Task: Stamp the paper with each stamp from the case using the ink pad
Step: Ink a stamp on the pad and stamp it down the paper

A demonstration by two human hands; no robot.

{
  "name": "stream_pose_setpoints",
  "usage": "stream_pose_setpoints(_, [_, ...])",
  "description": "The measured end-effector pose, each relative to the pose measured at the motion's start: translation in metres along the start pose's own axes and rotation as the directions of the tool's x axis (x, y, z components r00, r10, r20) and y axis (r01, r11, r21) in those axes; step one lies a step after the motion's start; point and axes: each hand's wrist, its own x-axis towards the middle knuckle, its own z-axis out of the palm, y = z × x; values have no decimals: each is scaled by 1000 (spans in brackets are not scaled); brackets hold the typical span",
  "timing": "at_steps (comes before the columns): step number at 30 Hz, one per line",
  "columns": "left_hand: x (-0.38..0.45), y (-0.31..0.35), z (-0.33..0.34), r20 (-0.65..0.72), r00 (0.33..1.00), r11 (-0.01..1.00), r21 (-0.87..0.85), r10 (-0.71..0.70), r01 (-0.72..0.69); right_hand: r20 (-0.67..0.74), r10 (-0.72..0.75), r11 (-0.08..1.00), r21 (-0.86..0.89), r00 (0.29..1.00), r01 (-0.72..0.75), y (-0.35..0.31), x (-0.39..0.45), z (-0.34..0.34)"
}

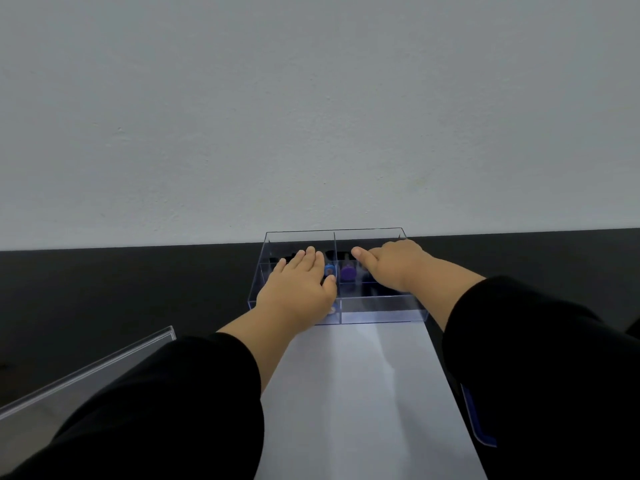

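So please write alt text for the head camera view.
Both hands reach into a clear divided case at the table's far edge: left hand flat, right hand beside a purple stamp. White paper lies before the case.

clear plastic divided case (377, 308), blue-tinted edges. purple round stamp (348, 273), blue round stamp (329, 270) inside. plain white paper sheet (360, 393). matte black surface (121, 289). black sleeves (173, 403).

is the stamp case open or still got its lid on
Open. The clear case has no lid on top; both hands reach down into its compartments, and a clear lid-like piece lies apart on the table at the left.
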Motion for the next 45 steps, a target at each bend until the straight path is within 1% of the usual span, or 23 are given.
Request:
stream_pose_setpoints(2, [0,0,0,1,1000,1000,1,4,-4,-40,-17,1000,-26,999,16,0,-1,3])
stream_pose_setpoints(10, [-1,0,1,-10,1000,1000,-15,8,-8,-108,-17,1000,16,994,18,6,3,9])
stream_pose_setpoints(14, [-1,0,1,-10,1000,1000,-7,11,-11,-182,1,993,120,983,21,11,6,13])
stream_pose_setpoints(21, [-3,0,0,-20,1000,1000,-6,12,-12,-242,49,961,277,969,20,13,1,12])
stream_pose_setpoints(24, [-3,1,-1,-2,1000,1000,-28,14,-14,-286,95,901,433,953,40,14,-2,12])
stream_pose_setpoints(27, [-3,2,-4,24,1000,1000,-8,7,-6,-358,161,815,573,920,80,14,-8,10])
stream_pose_setpoints(28, [-3,3,-5,28,1000,1000,11,3,-4,-374,172,798,596,911,94,14,-10,8])
stream_pose_setpoints(30, [-6,6,-8,12,1000,999,51,2,-2,-381,162,801,589,910,104,14,-17,4])
stream_pose_setpoints(32, [-11,11,-12,-23,1000,999,40,7,-6,-375,155,808,581,914,101,14,-26,-2])
stream_pose_setpoints(34, [-20,17,-11,-53,999,999,32,13,-11,-365,182,790,607,913,85,14,-38,-9])
stream_pose_setpoints(36, [-34,25,-11,-63,997,998,26,50,-48,-348,200,787,614,916,62,16,-54,-16])
stream_pose_setpoints(37, [-42,28,-8,-89,991,994,54,97,-92,-338,200,792,609,919,52,17,-62,-19])
stream_pose_setpoints(38, [-52,32,-6,-156,972,983,85,176,-164,-323,203,794,607,924,37,18,-70,-22])
stream_pose_setpoints(39, [-61,37,-4,-219,938,962,121,267,-246,-303,213,793,609,929,17,19,-81,-26])
stream_pose_setpoints(40, [-71,41,-3,-240,905,936,124,351,-330,-280,226,789,614,933,-7,19,-91,-30])
stream_pose_setpoints(41, [-80,45,-1,-228,877,905,140,424,-401,-260,245,781,624,934,-31,20,-102,-33])
stream_pose_setpoints(42, [-87,48,1,-157,879,891,132,451,-434,-247,267,772,633,932,-54,22,-111,-36])
stream_pose_setpoints(43, [-93,48,7,-73,894,894,113,442,-433,-241,289,764,641,927,-71,24,-120,-39])
stream_pose_setpoints(44, [-99,50,10,33,917,913,88,398,-399,-238,311,754,651,920,-86,26,-130,-40])
stream_pose_setpoints(45, [-104,52,12,96,930,929,71,356,-363,-239,330,741,665,913,-94,28,-139,-41])
